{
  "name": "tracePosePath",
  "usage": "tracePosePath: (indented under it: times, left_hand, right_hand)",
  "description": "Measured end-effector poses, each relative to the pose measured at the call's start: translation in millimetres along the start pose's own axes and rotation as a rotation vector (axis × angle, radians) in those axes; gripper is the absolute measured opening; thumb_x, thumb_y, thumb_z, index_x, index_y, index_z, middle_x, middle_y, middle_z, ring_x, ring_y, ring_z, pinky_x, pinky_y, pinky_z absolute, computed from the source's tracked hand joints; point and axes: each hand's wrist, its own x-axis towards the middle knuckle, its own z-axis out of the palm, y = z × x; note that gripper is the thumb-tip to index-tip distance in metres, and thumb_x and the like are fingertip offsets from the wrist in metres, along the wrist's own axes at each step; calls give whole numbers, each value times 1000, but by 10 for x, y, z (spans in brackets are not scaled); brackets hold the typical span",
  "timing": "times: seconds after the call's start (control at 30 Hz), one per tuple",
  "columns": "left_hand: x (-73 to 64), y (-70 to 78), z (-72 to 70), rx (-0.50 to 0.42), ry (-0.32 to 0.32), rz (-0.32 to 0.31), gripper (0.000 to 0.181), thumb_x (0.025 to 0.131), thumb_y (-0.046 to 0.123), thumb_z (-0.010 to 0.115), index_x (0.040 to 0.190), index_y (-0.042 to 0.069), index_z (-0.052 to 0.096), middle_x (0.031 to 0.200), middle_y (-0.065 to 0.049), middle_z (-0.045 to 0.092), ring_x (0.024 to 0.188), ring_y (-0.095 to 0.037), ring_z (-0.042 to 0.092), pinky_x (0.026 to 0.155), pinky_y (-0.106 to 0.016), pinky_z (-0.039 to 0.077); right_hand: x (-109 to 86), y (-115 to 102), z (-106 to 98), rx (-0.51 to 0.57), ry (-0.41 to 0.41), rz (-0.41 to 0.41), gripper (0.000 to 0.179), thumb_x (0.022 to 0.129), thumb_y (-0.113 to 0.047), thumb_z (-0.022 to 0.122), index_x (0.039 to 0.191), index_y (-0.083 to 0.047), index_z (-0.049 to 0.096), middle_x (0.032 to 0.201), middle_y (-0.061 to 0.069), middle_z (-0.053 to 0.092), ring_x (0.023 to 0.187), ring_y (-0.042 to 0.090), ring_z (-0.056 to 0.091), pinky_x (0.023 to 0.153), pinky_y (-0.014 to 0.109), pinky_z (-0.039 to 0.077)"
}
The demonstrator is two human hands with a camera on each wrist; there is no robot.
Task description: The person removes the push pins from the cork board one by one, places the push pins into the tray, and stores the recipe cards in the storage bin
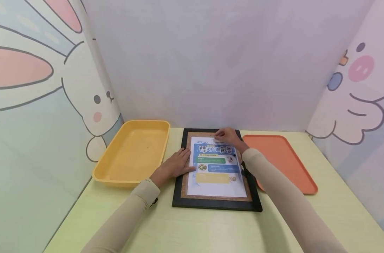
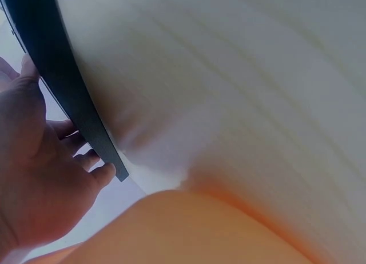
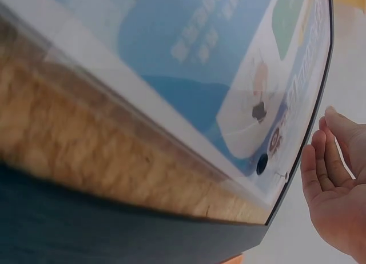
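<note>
Beige sleeve [image 1: 278,181] overlaps orange tray [image 1: 278,151] opposite yellow tub [image 1: 138,151]; left hand [image 1: 176,163] rests spread on framed poster [image 1: 217,189], right hand [image 1: 228,136] bent, hold unclear.

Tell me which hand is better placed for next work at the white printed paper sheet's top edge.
Probably the right hand: it is near the top edge of the sheet, while the left hand lies lower, on the left side of the black-framed cork board.

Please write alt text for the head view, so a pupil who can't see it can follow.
A person's left hand rests on the left side of a black-framed corkboard bearing a printed poster, while the right hand, fingers bent, is at the poster's top. A yellow tub is left, an orange tray right.
</note>
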Motion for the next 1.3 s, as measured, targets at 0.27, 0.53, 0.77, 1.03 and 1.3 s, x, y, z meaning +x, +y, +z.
tracePosePath:
  times: [0.27, 0.53, 0.77, 1.03, 1.3]
  left_hand:
    - [1, 7, 15, -24, -10, -3, 94, 100, 69, 50, 164, 4, 26, 172, -12, 21, 159, -34, 16, 127, -46, 19]
    - [-21, 25, 5, -55, -34, -21, 95, 100, 67, 51, 165, 4, 23, 173, -12, 18, 159, -34, 12, 126, -47, 23]
    - [-28, 24, -3, -82, -34, -22, 96, 100, 66, 53, 165, 4, 22, 173, -13, 18, 160, -35, 10, 125, -49, 24]
    - [-43, 30, -38, -97, -49, -31, 97, 99, 67, 53, 165, 5, 21, 173, -12, 16, 160, -34, 8, 125, -49, 23]
    - [-38, 31, -29, -106, -41, -23, 96, 99, 66, 55, 165, 4, 22, 173, -13, 17, 160, -35, 10, 125, -50, 24]
  right_hand:
    - [-31, 41, -91, -7, 15, -31, 19, 98, -14, 74, 113, -3, 78, 109, 14, 76, 104, 30, 70, 95, 45, 55]
    - [-74, 88, -199, -3, 27, -27, 18, 99, -13, 72, 114, -3, 77, 113, 16, 75, 106, 31, 69, 94, 46, 56]
    - [-112, 178, -312, -21, 58, -55, 20, 98, -12, 73, 115, 0, 77, 113, 19, 75, 107, 34, 70, 95, 50, 56]
    - [-158, 284, -422, -39, 63, -33, 23, 99, -16, 72, 116, 0, 76, 113, 18, 75, 105, 34, 70, 89, 49, 57]
    - [-174, 423, -485, -36, 60, 2, 22, 99, -15, 73, 114, -1, 76, 112, 18, 74, 103, 33, 69, 90, 48, 58]
